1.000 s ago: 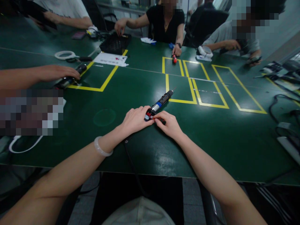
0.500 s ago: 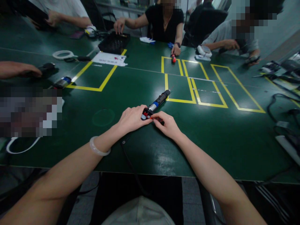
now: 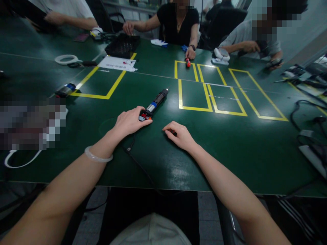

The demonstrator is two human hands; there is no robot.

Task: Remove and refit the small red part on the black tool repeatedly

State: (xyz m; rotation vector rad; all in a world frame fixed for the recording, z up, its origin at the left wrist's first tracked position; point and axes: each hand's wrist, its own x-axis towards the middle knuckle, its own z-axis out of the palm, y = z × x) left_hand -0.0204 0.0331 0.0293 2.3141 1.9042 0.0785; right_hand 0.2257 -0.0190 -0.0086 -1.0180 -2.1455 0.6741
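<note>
My left hand is closed round the rear end of an electric screwdriver lying on the green table. Its body is black, silver and blue, and its tip points away to the upper right. Small red and orange parts show at the exposed rear end, beside my thumb. To the right of the tool, apart from it, my right hand rests low over the table with thumb and forefinger drawn together. I see nothing between them. A dark cord with a ring end lies in front of my left wrist.
Yellow tape outlines mark the table. Another similar tool lies at left, near a paper sheet and a black tray. Across the table, a co-worker's hand touches a red object. Cables lie at right.
My left hand has shifted left with the screwdriver. The right hand has stayed nearly in place and is now apart from the tool. The co-worker's hand at far left has withdrawn.
</note>
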